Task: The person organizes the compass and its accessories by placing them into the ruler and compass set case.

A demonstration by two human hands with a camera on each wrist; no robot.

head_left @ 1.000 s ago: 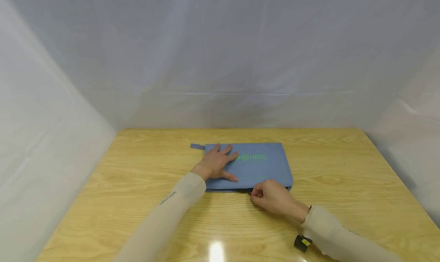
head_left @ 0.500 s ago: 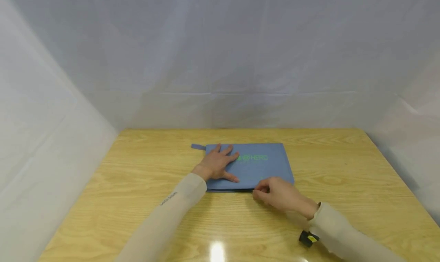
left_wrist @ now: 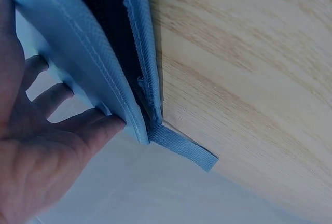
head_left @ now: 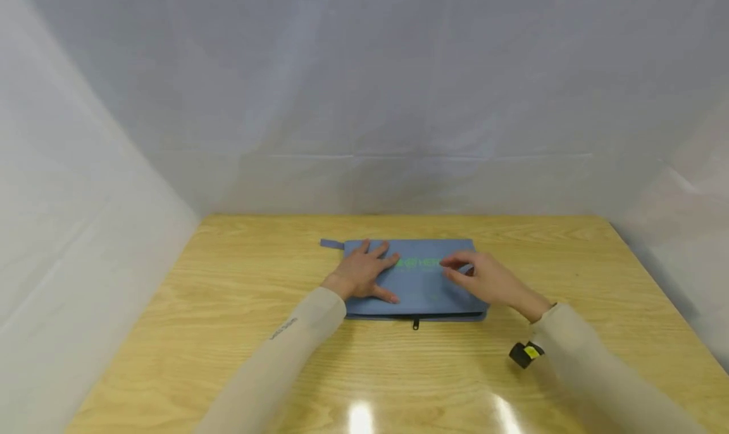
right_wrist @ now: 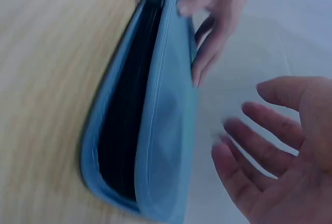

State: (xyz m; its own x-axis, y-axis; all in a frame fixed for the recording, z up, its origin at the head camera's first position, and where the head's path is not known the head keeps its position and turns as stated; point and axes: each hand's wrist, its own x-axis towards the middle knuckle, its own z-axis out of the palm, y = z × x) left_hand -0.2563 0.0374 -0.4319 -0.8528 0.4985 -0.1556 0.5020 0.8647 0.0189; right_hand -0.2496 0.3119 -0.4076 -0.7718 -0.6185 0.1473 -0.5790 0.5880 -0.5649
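Note:
A blue zip pouch with green lettering lies flat on the table. My left hand rests spread on its left part, fingers straight. Over the right part is my right hand, its fingers loosely bent with nothing between them; the right wrist view shows this hand apart from the cover. At the front edge a black zipper pull sticks out. The unzipped gap reveals a dark inside whose contents are hidden. A fabric loop extends from the pouch's far left corner.
The wooden table spreads around the pouch on all sides. Behind it hangs a pale sheet, with more sheeting at both sides. A black and yellow device sits at my right wrist.
My right hand has let go at the pouch's front edge and risen right and away over the cover. The zipper pull now shows. My left hand stays in place.

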